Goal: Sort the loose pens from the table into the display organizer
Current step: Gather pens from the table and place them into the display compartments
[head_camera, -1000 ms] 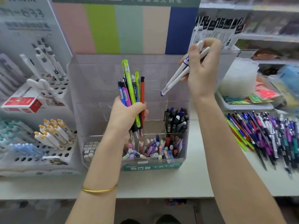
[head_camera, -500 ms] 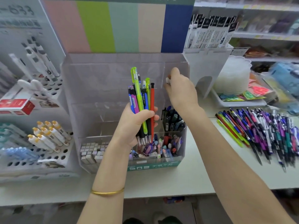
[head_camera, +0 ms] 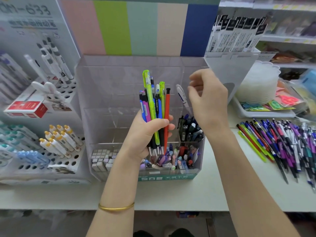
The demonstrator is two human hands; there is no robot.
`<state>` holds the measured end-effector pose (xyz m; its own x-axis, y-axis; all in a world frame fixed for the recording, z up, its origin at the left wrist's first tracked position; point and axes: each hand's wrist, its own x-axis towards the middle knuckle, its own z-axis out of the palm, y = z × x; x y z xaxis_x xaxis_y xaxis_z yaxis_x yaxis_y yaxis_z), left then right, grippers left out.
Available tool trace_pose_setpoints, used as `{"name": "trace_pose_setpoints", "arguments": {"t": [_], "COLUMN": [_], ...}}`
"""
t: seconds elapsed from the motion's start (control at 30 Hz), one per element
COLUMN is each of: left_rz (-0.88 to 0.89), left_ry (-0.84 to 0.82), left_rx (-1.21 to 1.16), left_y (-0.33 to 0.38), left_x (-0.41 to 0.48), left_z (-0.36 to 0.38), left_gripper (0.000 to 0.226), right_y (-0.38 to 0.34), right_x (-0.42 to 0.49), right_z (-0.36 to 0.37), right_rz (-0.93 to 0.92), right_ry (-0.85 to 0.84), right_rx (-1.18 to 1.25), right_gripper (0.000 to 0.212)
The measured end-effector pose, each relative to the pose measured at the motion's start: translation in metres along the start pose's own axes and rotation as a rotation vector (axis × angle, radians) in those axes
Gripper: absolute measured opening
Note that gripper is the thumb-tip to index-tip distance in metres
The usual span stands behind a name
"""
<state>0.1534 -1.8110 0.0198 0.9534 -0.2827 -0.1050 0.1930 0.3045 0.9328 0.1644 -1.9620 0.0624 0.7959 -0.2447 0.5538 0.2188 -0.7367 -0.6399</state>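
A clear acrylic display organizer (head_camera: 95,127) stands in the middle of the table. My left hand (head_camera: 147,134) grips an upright bundle of pens (head_camera: 154,106) in green, blue, pink and red in front of it. My right hand (head_camera: 207,100) hovers over the organizer's right side with its fingers loosely apart and nothing in them. Just left of those fingers a white pen (head_camera: 182,96) leans in a rear right compartment. Dark pens (head_camera: 189,129) fill the compartment below it. A pile of loose pens (head_camera: 280,142) lies on the table at the right.
A white pen stand (head_camera: 56,151) with yellow-capped markers stands at the left. A white tray (head_camera: 266,113) with a stack of clear lids and coloured packets sits at the back right. Small erasers and caps fill the organizer's front row (head_camera: 171,159).
My right hand carried white pens down into the organizer's rear right compartment and let go of them; it now hovers open beside them. My left hand kept its bundle.
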Motion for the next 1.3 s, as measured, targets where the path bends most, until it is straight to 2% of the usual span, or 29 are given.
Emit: {"name": "trace_pose_setpoints", "arguments": {"t": [0.1,0.2,0.37,0.53,0.8,0.97,1.07,1.2,1.3], "left_rz": [0.026,0.054,0.065,0.066,0.041,0.059,0.048,0.008,-0.011], "left_ry": [-0.010,-0.043,-0.059,-0.026,0.011,-0.110,-0.114,-0.167,-0.233], "left_rx": [0.017,0.051,0.043,0.028,0.017,-0.002,0.006,-0.134,-0.234], "left_y": [0.001,0.003,0.005,0.005,0.002,0.003,0.003,-0.002,-0.004], "left_x": [-0.002,-0.005,-0.011,-0.015,-0.021,-0.025,-0.026,-0.025,-0.026], "left_z": [-0.001,-0.002,-0.005,-0.009,-0.021,-0.033,-0.040,-0.045,-0.045], "left_gripper": [0.032,0.036,0.031,0.032,0.049,0.046,0.041,0.048,0.038], "right_y": [-0.013,-0.016,-0.014,-0.013,-0.024,-0.031,-0.031,-0.033,-0.033], "right_x": [-0.005,-0.008,-0.008,-0.010,-0.013,-0.012,-0.010,-0.008,-0.004], "right_z": [0.002,0.009,0.012,0.015,0.022,0.026,0.027,0.028,0.026], "right_rz": [0.210,0.282,0.332,0.333,0.337,0.277,0.257,0.269,0.295], "right_ry": [-0.287,-0.475,-0.509,-0.534,-0.566,-0.655,-0.723,-0.768,-0.830], "right_rx": [0.362,0.440,0.558,0.636,0.645,0.622,0.630,0.698,0.744], "right_gripper": [0.009,0.015,0.004,0.004,0.014,0.030,0.035,0.029,0.026]}}
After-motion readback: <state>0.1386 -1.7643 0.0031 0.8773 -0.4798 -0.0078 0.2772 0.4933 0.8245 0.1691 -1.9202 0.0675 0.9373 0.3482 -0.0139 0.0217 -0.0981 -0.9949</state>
